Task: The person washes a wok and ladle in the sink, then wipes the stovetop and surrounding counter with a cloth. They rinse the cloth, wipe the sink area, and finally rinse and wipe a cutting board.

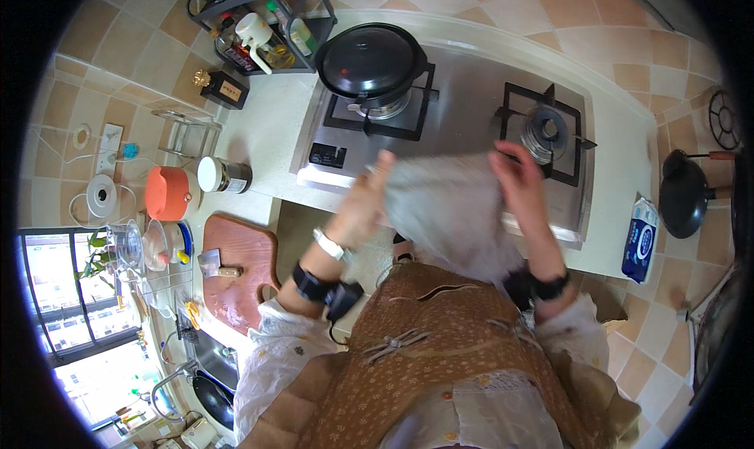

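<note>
A thin pale grey cloth hangs stretched between my two hands over the front edge of the gas hob. It is blurred, and its lower part falls in front of my brown apron. My left hand grips the cloth's upper left corner, its fingers smeared by motion. At the upper right edge, my right hand pinches the cloth between thumb and fingers, near the right burner. A black lidded pot sits on the left burner, beyond my left hand.
To the left, a wooden cutting board carries a small scraper-like blade. A glass jar stands near the counter edge. A bottle rack is behind it. A packet of wipes lies at the right, beside a hanging pan.
</note>
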Demonstrator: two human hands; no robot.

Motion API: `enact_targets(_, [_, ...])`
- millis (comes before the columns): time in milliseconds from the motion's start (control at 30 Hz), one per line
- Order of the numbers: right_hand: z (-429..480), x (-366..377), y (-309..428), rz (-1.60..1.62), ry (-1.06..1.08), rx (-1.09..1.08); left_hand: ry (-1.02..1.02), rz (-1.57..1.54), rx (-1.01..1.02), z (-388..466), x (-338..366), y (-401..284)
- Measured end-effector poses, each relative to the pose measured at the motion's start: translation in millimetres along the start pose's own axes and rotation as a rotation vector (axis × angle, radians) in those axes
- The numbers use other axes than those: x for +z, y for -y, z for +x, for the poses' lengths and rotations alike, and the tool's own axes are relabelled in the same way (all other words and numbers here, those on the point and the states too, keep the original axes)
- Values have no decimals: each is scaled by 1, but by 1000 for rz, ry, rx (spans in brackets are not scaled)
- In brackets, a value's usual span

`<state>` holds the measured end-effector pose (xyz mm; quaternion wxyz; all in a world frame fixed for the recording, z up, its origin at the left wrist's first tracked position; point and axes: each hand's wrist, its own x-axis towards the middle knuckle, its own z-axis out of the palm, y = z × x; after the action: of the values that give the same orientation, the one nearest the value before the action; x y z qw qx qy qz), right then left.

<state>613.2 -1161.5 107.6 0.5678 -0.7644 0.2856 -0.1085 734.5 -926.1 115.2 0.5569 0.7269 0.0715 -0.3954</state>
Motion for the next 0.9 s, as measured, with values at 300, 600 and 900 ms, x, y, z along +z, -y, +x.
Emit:
enact_targets(300, [37,271,-68,-736,-27,-452,-215,257,342,-21,-136,86])
enact_targets(600, [5,229,-104,-788,51,-601,53,286,296,-20,-111,86])
enact_targets(900, [-106,99,-175,61,-438,116,292,231,352,4,-85,68])
